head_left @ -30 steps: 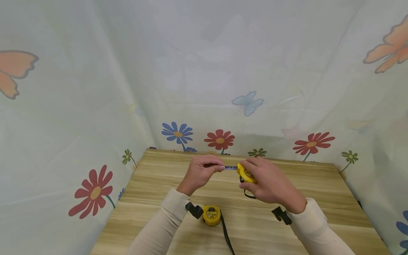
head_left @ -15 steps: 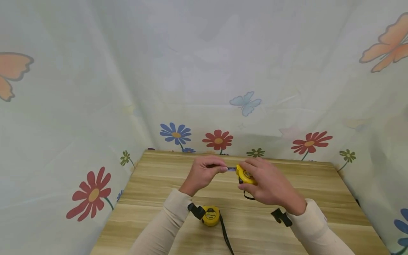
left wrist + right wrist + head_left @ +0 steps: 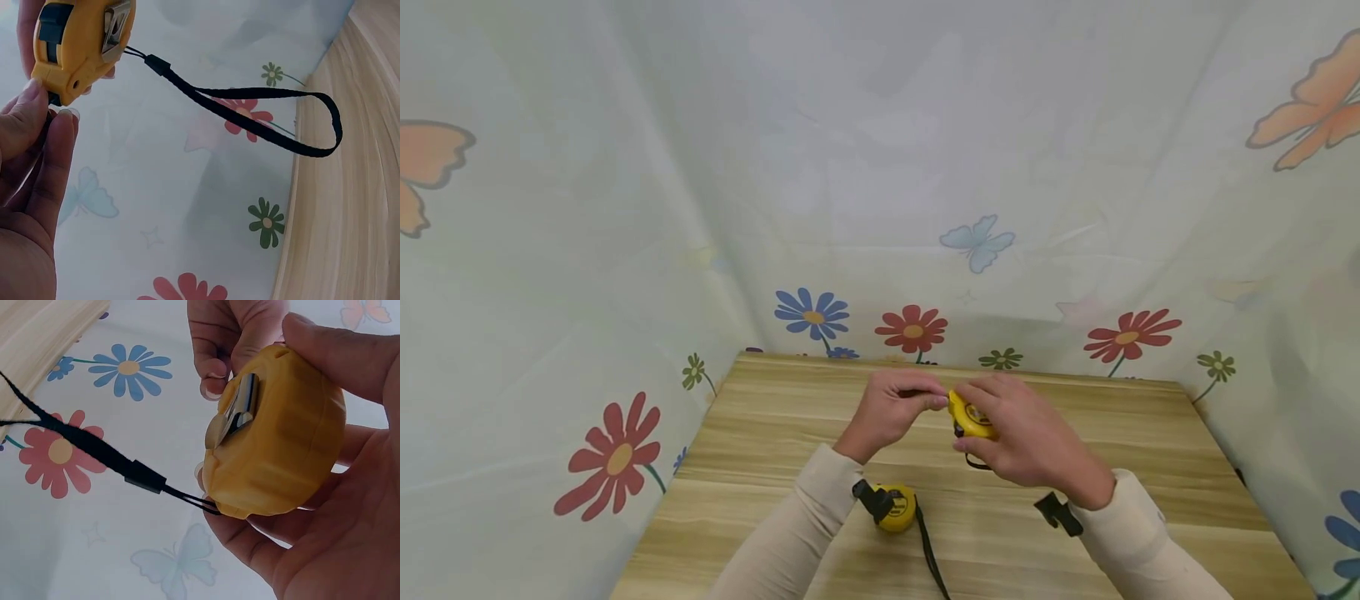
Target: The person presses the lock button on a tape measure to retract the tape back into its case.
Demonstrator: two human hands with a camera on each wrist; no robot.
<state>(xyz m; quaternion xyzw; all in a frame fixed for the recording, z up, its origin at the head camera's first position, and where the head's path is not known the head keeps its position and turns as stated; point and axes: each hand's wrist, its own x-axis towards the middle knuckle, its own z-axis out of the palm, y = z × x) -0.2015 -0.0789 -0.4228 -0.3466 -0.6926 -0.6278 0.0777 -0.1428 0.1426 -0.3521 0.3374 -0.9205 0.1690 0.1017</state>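
My right hand [image 3: 1030, 429] grips a yellow tape measure [image 3: 972, 419] above the table, fingers on one side and thumb on the other. A black wrist strap [image 3: 262, 125] dangles from its case, and a metal clip [image 3: 240, 412] shows on its side. At the mouth of the case, my left hand [image 3: 891, 412] pinches the tape's end between thumb and fingers. Hardly any blade shows between those fingers and the case. A second yellow tape measure [image 3: 898, 510] lies on the table below, partly covered by the left wrist's black camera mount.
The wood-grain table [image 3: 790, 417] has fabric walls [image 3: 880, 167] behind it and at both sides, printed with flowers and butterflies. The second tape measure's black strap [image 3: 929, 554] trails toward the table's front.
The exposed stretch of blade has shortened until the left fingers meet the case. My left hand has moved right; the right hand has shifted slightly left with its tape measure.
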